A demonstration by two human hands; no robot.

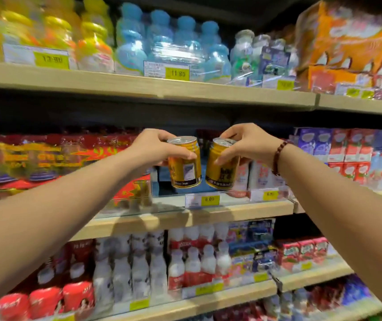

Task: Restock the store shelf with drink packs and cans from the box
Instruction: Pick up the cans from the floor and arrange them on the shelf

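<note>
Head view | left hand (160, 149) grips one yellow can (184, 163), right hand (248, 144) another (222, 164) | set both upright into shelf gap (173, 181), labels forward.

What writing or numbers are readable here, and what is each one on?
"13.90": top-left tag, under the yellow bottles.
"11.80": upper tag, under the blue bottles.
"6.00": middle tag, on the shelf edge below the cans.
"6.50": right tag, slightly hazy.
Print on the left can and right can, the packs and the other tags: too blurred to read.
</note>
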